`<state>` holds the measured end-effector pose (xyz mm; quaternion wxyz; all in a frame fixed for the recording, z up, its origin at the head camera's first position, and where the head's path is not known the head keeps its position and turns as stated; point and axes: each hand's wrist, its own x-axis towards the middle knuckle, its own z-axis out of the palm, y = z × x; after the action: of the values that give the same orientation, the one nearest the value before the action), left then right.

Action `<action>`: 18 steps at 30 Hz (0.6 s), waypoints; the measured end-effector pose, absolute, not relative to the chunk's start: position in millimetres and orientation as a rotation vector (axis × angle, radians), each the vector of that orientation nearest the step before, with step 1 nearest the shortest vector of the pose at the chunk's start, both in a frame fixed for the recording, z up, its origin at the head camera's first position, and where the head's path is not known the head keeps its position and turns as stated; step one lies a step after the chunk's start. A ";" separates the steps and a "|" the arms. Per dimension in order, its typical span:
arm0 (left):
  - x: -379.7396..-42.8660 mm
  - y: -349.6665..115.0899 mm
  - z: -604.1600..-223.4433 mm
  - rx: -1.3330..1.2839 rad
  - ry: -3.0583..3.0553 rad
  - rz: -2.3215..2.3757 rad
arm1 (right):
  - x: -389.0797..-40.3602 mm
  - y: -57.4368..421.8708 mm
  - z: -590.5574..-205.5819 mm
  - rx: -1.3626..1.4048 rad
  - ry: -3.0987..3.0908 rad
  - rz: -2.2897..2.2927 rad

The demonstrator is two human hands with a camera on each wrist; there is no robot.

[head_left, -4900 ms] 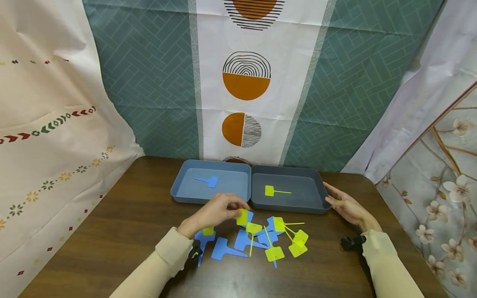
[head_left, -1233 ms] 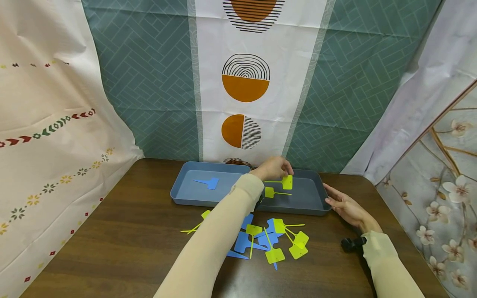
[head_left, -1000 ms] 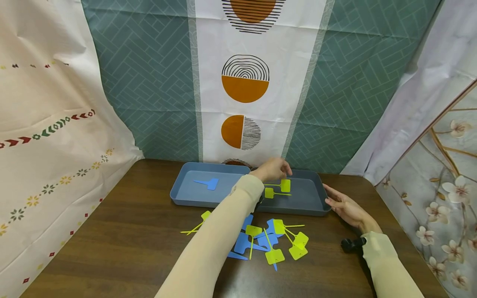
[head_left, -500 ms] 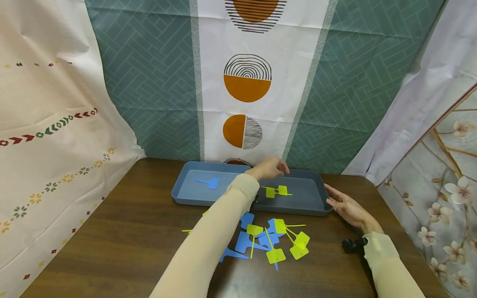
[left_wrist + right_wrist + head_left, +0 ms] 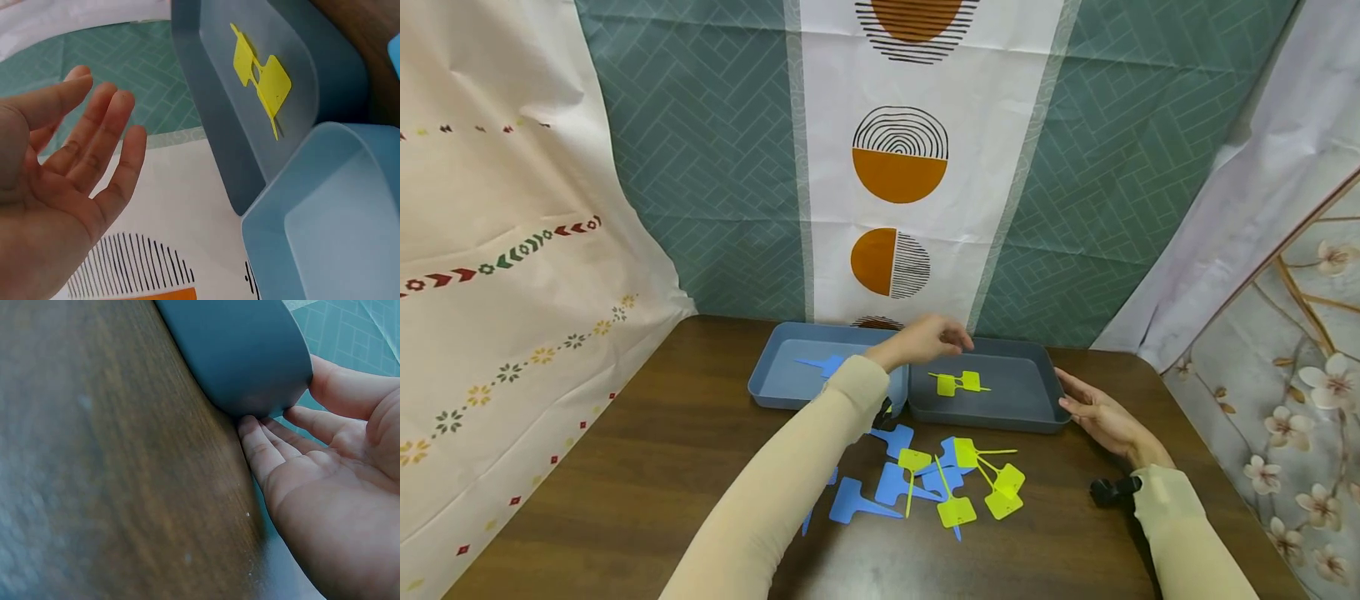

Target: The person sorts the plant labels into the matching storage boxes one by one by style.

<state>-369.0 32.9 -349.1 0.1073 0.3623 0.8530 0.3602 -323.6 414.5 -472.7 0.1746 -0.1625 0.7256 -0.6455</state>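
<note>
My left hand (image 5: 928, 337) hovers over the dark grey tray (image 5: 985, 418), its fingers loosely bent and holding nothing. Below it in that tray lie two yellow plant labels (image 5: 958, 383), side by side and overlapping, seen closer as yellow labels (image 5: 262, 78) in the left wrist view. At the tray's right end my right hand (image 5: 1105, 419) touches the outer wall with thumb and fingertips; the right wrist view shows the fingers (image 5: 259, 447) near straight against the tray's lower edge. A blue plant label (image 5: 831, 365) lies in the blue-grey tray (image 5: 775, 398), partly hidden by the left sleeve.
On the brown table (image 5: 647, 467), in front of the trays, several blue plant labels (image 5: 850, 502) and several yellow plant labels (image 5: 957, 512) lie scattered, some overlapping. The left forearm covers part of the pile. A patterned cloth (image 5: 700, 167) hangs behind the trays.
My left hand picked a yellow plant label from the pile, carried it to the dark tray and let it go beside the first. It has since drawn slightly left. The right hand stayed put.
</note>
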 end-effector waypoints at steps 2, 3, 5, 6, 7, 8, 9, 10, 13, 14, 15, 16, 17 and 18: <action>-365.1 25.5 -347.7 1.083 2.498 1.069 | -323.7 414.6 -471.7 -0.460 2.055 -1.830; -362.7 21.5 -347.2 1.093 2.495 1.069 | -323.6 414.6 -471.3 -0.460 2.055 -1.829; -357.5 13.7 -347.2 1.109 2.490 1.073 | -323.6 414.8 -471.0 -0.461 2.059 -1.824; -355.1 9.7 -348.2 1.122 2.487 1.072 | -323.7 415.0 -470.8 -0.459 2.060 -1.822; -352.4 5.5 -349.3 1.136 2.484 1.067 | -323.8 415.3 -470.6 -0.456 2.067 -1.813; -349.4 1.1 -350.6 1.144 2.481 1.064 | -323.8 415.6 -470.4 -0.454 2.074 -1.806; -345.7 -3.6 -351.8 1.149 2.480 1.058 | -323.7 415.8 -470.1 -0.453 2.079 -1.799; -342.2 -8.2 -353.6 1.150 2.479 1.055 | -323.8 415.9 -470.0 -0.451 2.084 -1.791; -329.5 -23.0 -358.1 1.142 2.477 1.043 | -323.9 415.9 -469.8 -0.444 2.097 -1.776; -325.2 -28.1 -359.9 1.139 2.478 1.039 | -323.9 415.4 -469.8 -0.443 2.093 -1.779; -321.1 -33.0 -361.9 1.136 2.480 1.033 | -323.8 414.9 -469.9 -0.443 2.088 -1.784; -317.5 -37.7 -364.3 1.132 2.479 1.033 | -323.7 414.6 -470.1 -0.442 2.084 -1.788; -314.0 -42.1 -366.5 1.133 2.477 1.034 | -323.5 414.2 -470.2 -0.441 2.078 -1.794; -311.4 -46.3 -369.5 1.135 2.476 1.033 | -323.2 413.9 -470.3 -0.441 2.072 -1.800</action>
<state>-311.4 -46.3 -369.5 0.1138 0.3871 0.8445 0.3523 -323.2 413.9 -470.3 0.1799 -0.1559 0.7331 -0.6371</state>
